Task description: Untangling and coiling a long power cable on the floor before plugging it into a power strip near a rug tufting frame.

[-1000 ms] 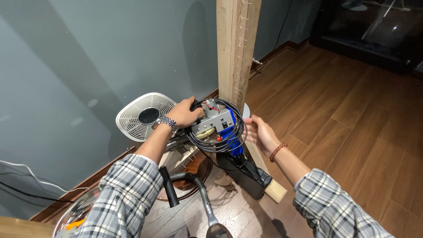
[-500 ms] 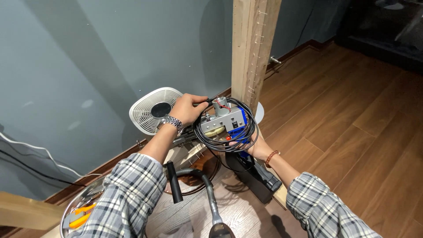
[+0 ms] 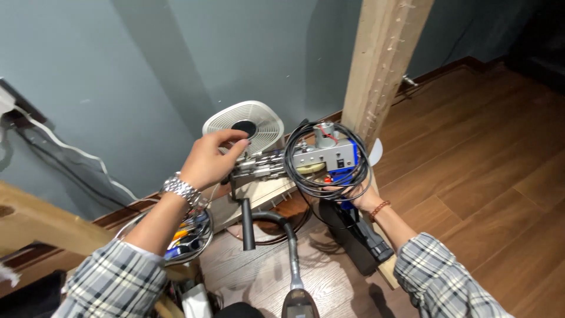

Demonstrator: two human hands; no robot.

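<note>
- Plaid flannel sleeves framed the nearest ground, with a vacuum hose [image 3: 281,232] curving over the wooden floor [image 3: 494,176] between them.
- A wire basket [image 3: 197,244] of small tools sat under the left wrist.
- Compared with 1 second earlier, the handheld machine [image 3: 306,160] had been lifted higher and tipped level, so both hands now carried its weight clear of the floor.
- The left hand [image 3: 212,159] was closed around the machine's front end, fingers curled over the metal parts.
- The right hand [image 3: 359,197] cupped it from below; its fingers were mostly hidden.
- The machine showed a grey metal body, a blue block, a small motor, and black cable [image 3: 326,185] looped around it.
- Behind stood a white fan [image 3: 243,121], a timber post [image 3: 382,65] and the grey wall [image 3: 118,70].
</note>
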